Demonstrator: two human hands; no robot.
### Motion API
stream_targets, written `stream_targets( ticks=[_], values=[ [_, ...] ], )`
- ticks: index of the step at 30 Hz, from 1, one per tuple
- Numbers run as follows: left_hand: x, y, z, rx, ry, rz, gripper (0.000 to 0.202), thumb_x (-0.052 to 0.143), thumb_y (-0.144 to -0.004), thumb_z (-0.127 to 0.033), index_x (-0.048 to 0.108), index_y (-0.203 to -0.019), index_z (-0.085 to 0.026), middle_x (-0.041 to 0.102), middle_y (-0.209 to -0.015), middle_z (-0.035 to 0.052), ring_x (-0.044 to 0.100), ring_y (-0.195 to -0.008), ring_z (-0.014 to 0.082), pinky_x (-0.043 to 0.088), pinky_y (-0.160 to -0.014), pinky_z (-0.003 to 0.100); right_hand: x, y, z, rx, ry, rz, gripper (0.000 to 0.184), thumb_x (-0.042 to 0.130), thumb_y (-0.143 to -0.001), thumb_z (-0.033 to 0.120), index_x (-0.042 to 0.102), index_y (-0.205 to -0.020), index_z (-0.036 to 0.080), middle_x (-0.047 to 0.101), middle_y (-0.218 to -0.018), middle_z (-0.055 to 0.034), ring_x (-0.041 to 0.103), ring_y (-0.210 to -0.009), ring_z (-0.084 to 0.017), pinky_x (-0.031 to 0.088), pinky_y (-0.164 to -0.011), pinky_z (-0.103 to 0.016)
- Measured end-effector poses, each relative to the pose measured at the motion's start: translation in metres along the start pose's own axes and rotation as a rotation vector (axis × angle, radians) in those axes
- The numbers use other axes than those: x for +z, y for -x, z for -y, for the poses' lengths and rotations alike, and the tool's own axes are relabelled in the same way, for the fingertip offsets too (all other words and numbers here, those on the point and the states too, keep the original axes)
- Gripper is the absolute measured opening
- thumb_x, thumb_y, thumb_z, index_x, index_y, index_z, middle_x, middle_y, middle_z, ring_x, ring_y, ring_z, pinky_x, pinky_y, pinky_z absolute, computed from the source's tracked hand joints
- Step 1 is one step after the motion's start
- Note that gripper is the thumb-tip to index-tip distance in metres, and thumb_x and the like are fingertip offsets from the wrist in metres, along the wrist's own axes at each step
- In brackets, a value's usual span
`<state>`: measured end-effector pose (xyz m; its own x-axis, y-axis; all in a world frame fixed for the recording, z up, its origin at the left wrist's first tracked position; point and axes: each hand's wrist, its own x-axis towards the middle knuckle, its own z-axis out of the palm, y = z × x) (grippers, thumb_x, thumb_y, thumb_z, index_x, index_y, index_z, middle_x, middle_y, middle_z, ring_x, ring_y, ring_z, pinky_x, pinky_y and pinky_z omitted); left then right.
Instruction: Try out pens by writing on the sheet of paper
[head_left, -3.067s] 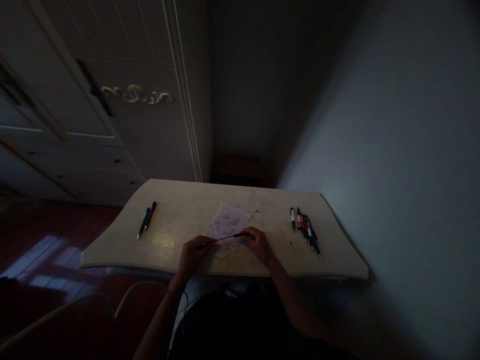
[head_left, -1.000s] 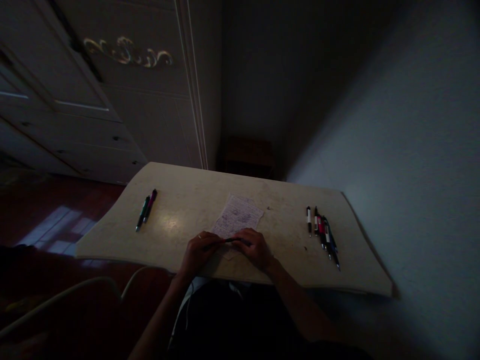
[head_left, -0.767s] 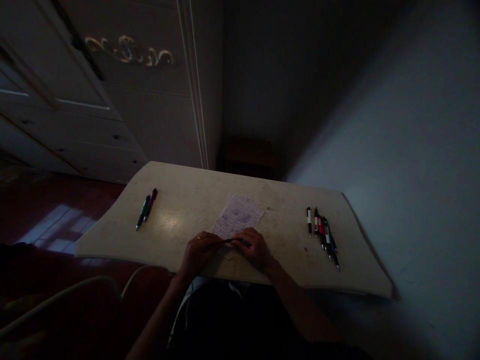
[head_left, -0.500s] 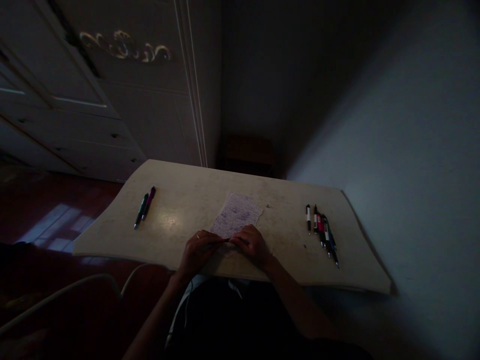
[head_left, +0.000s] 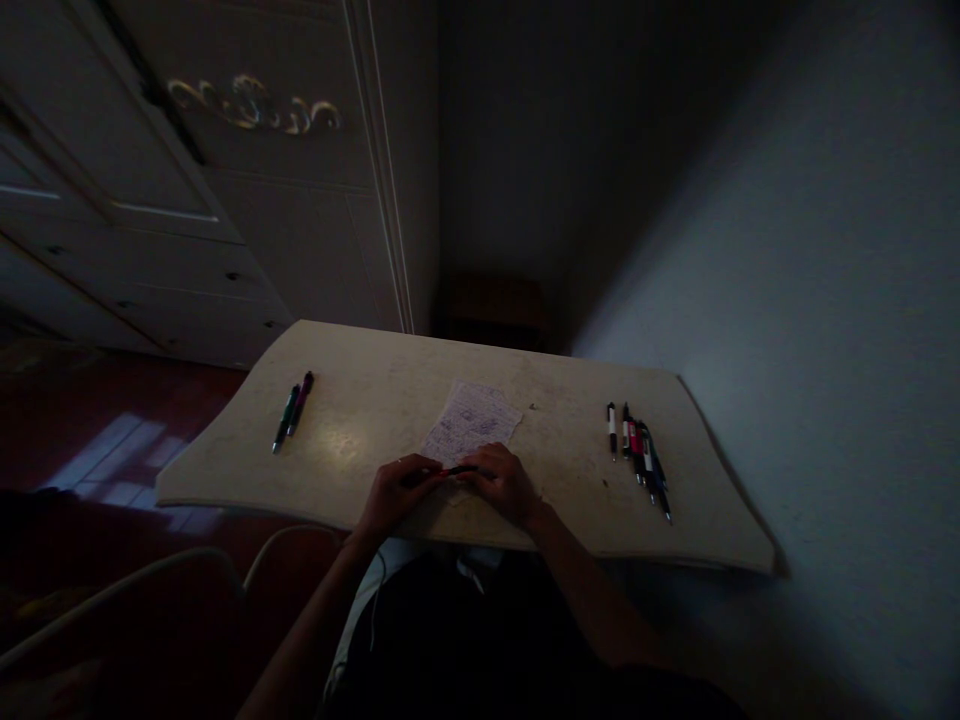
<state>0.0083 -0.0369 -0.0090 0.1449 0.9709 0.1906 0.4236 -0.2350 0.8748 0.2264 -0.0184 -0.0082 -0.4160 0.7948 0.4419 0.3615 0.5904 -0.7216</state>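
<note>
Nearest the camera, a curved chair frame (head_left: 135, 590) stood at the lower left, beside the person's lap. Above the near edge of the table (head_left: 570, 535), the left hand (head_left: 391, 495) and the right hand (head_left: 506, 485) met close together. Each was closed in a fingertip pinch on one end of a single slim pen (head_left: 459, 469), which lay level between them, just above the near end of the sheet of paper (head_left: 472, 422). The work in hand appeared to be a two-handed handling of the pen along its own axis. Judged from the grip, it was best done with both pinches set close to the middle, the barrel held straight, force applied in line rather than sideways, and the wrists rested on the table for steadiness. The dim light hid any joint or loose part in the pen. Count, near to far: one pen in the hands; one sheet of paper, scribbled over; a pair of pens (head_left: 292, 410) lying side by side well apart to the left; a row of pens (head_left: 637, 452) well apart to the right, about six, though overlap left the exact number uncertain. Beyond the table stood one pale wardrobe (head_left: 225, 230) with drawers.
</note>
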Motion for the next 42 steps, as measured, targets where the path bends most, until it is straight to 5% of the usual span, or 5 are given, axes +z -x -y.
stream_targets(
  ticks=[27,33,42],
  values=[
    [0.003,0.012,-0.001,0.328,-0.108,-0.06,0.013,0.064,-0.086,-0.03,0.071,-0.086,-0.02,0.071,-0.08,0.005,0.067,-0.075,0.0156,0.055,-0.071,0.027,0.006,0.009,0.0,-0.092,0.155,-0.04,0.029,0.06,-0.089,0.047,0.077,-0.089,0.023,0.074,-0.071,-0.0034,0.062,-0.064,-0.015,0.038,-0.074,-0.031],
    [0.003,0.013,-0.001,0.228,-0.039,-0.026,0.027,0.07,-0.08,-0.037,0.067,-0.1,-0.019,0.07,-0.091,0.0056,0.067,-0.079,0.0164,0.056,-0.074,0.03,0.006,0.01,0.004,-0.04,0.132,-0.072,0.025,0.065,-0.087,0.044,0.078,-0.089,0.022,0.075,-0.073,-0.0043,0.065,-0.065,-0.016,0.042,-0.073,-0.03],
    [-0.016,0.009,-0.004,-0.151,0.328,-0.153,0.052,0.068,-0.077,-0.049,0.057,-0.115,-0.016,0.067,-0.112,0.0124,0.067,-0.1,0.0234,0.057,-0.086,0.038,0.002,0.009,0.009,0.352,-0.146,-0.122,0.017,0.072,-0.079,0.039,0.08,-0.084,0.024,0.077,-0.079,-0.0032,0.07,-0.069,-0.02,0.051,-0.065,-0.027]
  ],
)
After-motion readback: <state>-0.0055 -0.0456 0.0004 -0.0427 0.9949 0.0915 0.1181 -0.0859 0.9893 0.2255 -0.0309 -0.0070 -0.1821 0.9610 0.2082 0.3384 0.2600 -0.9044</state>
